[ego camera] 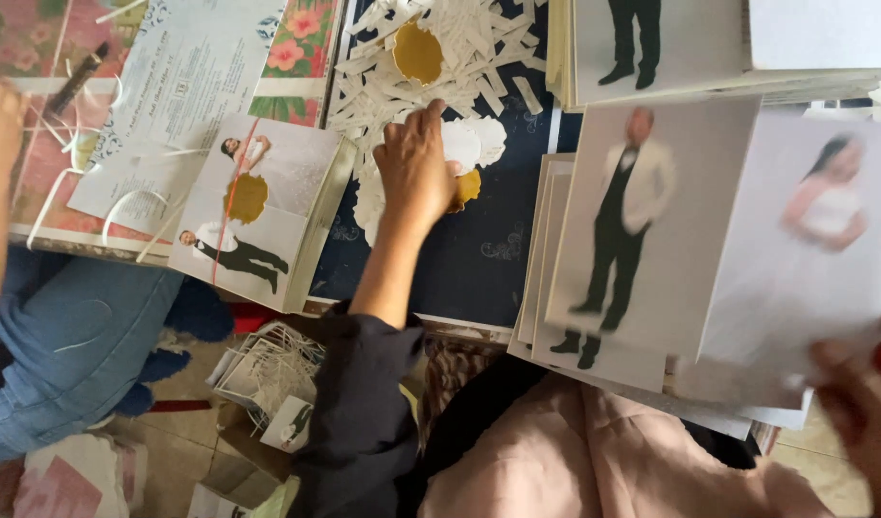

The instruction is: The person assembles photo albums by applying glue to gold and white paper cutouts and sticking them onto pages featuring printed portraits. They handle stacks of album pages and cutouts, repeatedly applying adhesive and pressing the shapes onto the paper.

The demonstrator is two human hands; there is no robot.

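Left hand (416, 168) rests palm down on the white scalloped paper cutouts (474, 142) at the middle of the desk (459, 259), its grip closed flat on them. Right hand (862, 408), partly cut off at the lower right edge, pinches one blurred photo print (805, 240). Gold discs: three, one (418, 53) among paper strips, one (466, 187) part hidden, one (246, 197) on a print.
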